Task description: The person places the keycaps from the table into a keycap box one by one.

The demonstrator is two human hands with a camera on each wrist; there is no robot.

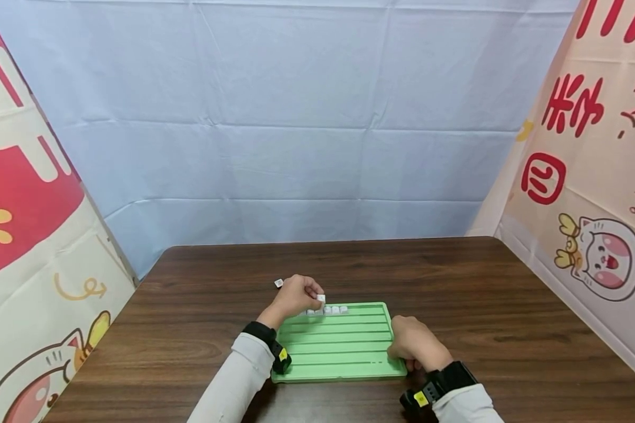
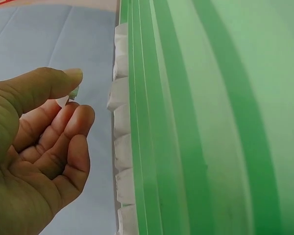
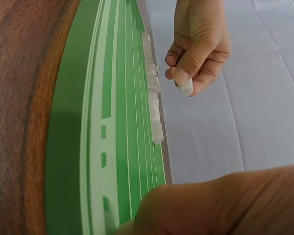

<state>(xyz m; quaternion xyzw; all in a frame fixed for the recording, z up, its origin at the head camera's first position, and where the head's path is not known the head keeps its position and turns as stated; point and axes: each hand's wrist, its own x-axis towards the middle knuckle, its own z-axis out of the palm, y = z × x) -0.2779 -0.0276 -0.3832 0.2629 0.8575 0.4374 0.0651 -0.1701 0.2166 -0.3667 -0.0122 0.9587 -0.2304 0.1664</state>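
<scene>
My left hand [image 1: 296, 296] pinches a small white block [image 1: 321, 298] between thumb and fingers, just above the far edge of a green ridged board [image 1: 333, 346]. Up close in the left wrist view, the held block [image 2: 63, 101] is mostly covered by the thumb and fingertips. Along the board's far groove runs a row of similar white blocks [image 1: 336, 310], partly hidden behind the left hand. My right hand [image 1: 418, 342] holds the board's right edge, thumb at the rim and the other fingers curled beside it.
Another white block [image 1: 278, 283] with a mark on top lies on the dark wooden table [image 1: 217, 288], beyond the left hand. A pale blue cloth [image 1: 296, 147] hangs behind the table, and printed cloths [image 1: 577, 247] flank both sides.
</scene>
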